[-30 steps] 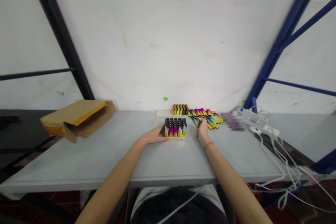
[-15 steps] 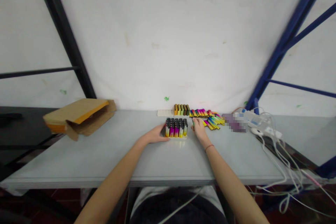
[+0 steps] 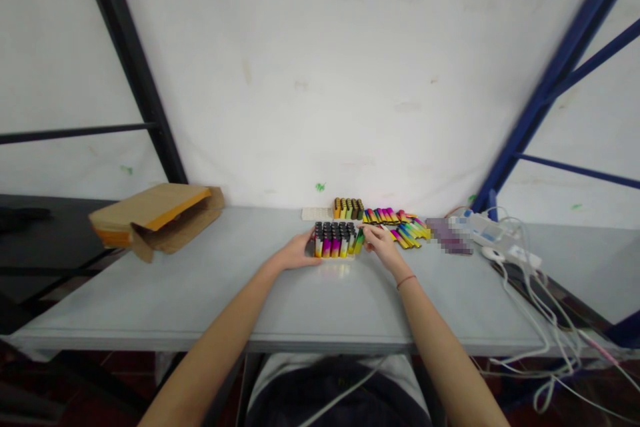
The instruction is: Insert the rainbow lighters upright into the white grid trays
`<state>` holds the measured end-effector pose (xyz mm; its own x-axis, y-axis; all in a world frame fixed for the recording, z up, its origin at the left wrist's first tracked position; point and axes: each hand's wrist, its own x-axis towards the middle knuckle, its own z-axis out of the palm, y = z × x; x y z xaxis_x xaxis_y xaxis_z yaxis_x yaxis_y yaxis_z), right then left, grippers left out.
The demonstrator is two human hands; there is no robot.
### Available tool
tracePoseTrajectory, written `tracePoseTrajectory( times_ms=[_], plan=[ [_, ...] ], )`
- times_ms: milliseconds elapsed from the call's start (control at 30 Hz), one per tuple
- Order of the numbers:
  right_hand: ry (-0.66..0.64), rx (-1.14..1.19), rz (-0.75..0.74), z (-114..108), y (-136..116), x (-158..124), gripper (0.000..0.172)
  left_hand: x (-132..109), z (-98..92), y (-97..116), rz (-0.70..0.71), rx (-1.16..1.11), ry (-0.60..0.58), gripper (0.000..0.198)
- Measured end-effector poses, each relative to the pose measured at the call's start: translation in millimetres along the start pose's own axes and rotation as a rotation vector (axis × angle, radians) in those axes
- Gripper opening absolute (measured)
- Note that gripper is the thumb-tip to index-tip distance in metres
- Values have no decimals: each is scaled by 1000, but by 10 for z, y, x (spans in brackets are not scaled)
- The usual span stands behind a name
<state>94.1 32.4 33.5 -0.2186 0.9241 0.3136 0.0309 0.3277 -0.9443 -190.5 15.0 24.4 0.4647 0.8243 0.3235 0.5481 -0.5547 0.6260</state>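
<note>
In the head view, upright lighters (image 3: 335, 240) with black tops stand packed in rows in a white tray (image 3: 351, 258). My left hand (image 3: 298, 252) grips the left end of this tray, its thumb along the front. At the right end, my right hand (image 3: 381, 244) pinches a green and yellow lighter (image 3: 359, 242), held nearly upright beside the last row. Whether its base sits in the tray I cannot tell. Loose colourful lighters (image 3: 407, 235) lie in a pile just right of my right hand.
Behind stands another block of lighters (image 3: 349, 208), with a pale perforated tray (image 3: 317, 213) on its left. An opened cardboard box (image 3: 157, 217) lies at left. A blurred purple item (image 3: 449, 235), a power strip (image 3: 493, 230) and tangled white cables (image 3: 533, 280) occupy the right.
My right hand has brought the green lighter from beside the pile leftward to the tray's right end. My left hand keeps its hold. The view has shifted slightly.
</note>
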Motion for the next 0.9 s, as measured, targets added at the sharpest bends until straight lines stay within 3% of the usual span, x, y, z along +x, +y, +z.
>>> tracePoseTrajectory(
  times_ms=[200, 300, 467, 633, 767, 900],
  plan=[
    [-114, -10, 74, 38, -82, -53, 53, 3, 13, -9, 0, -7, -12, 85],
    [-80, 50, 54, 57, -83, -67, 45, -1, 16, -21, 1, -12, -14, 85],
    [-77, 80, 73, 66, -39, -67, 47, -3, 24, -46, -3, -6, -15, 91],
    [79, 103, 92, 24, 47, 12, 40, 14, 17, 7, -8, 17, -13, 88],
    [170, -171, -2, -7, 196, 55, 27, -22, -73, 78, -103, 129, -35, 82],
    [98, -588, -159, 94, 317, 34, 14, -158, -293, 82, -276, 238, -76, 79]
  ],
)
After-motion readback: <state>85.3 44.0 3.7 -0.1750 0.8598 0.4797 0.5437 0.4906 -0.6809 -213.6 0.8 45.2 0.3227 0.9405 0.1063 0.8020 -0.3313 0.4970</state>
